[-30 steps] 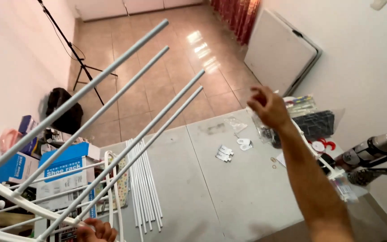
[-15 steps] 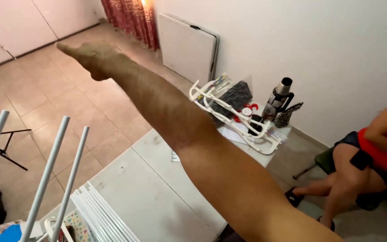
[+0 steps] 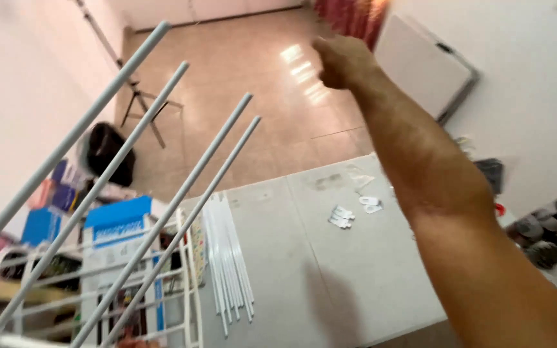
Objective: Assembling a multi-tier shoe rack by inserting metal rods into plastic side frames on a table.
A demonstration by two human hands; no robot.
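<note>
1. Rods (image 3: 124,187): four white rods rise slantwise on the left, from the near left corner up toward the far floor, attached to a white rack (image 3: 8,283) at the bottom edge.
2. Right hand (image 3: 340,61) has swung back left from half a second ago; it now hangs raised over the far floor, holding nothing, fingers curled but blurred, so I cannot tell more.
3. Left hand is out of view.
4. Loose rods (image 3: 230,264) lie on the table (image 3: 291,258), small white clips (image 3: 343,216) further right.
</note>
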